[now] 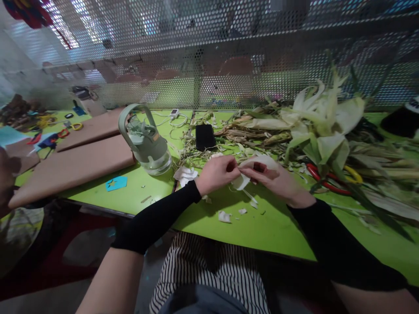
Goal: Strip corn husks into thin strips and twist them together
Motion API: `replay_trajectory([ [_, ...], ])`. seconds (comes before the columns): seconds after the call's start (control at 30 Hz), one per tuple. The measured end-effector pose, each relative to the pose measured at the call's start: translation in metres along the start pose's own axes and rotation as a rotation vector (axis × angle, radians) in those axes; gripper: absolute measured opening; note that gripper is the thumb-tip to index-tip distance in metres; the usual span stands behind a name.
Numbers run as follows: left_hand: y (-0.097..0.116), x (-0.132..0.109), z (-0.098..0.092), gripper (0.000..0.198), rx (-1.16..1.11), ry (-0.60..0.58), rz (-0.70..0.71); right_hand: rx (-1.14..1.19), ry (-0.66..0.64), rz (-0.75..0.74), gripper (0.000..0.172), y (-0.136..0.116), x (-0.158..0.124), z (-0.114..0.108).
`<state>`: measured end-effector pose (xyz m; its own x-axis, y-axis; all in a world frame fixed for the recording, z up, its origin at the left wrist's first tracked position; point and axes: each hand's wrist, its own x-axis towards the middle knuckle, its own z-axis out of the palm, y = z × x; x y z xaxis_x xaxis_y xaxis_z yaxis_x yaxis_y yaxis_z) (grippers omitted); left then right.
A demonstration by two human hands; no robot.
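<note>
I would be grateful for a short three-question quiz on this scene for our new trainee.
1. True or false: in this view, the phone lies to the right of the bottle.

2. Multiple choice: what do the left hand and right hand have between their fingertips?
A) a pair of scissors
B) a pale, thin piece
C) the phone

3. Short answer: what colour is the small card with the yellow star, lying in front of the bottle and to its left?

Key: 1. True. 2. B. 3. Blue.
</note>
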<state>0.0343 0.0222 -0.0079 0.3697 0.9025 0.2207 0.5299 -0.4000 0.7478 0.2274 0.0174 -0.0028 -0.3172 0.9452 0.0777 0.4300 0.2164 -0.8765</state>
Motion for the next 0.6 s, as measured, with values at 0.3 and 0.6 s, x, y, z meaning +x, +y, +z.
replay_trajectory([
  [0.3, -0.007, 0.004, -0.011, 0.011, 0.417, 0.082, -0.098, 0.212, -0.118, 0.141, 0.044, -0.019, -0.004, 0.001],
  [0.6, -0.024, 0.017, -0.035, 0.026, 0.441, 0.25, -0.175, 0.545, 0.147, 0.151, 0.047, -0.028, -0.007, -0.023],
])
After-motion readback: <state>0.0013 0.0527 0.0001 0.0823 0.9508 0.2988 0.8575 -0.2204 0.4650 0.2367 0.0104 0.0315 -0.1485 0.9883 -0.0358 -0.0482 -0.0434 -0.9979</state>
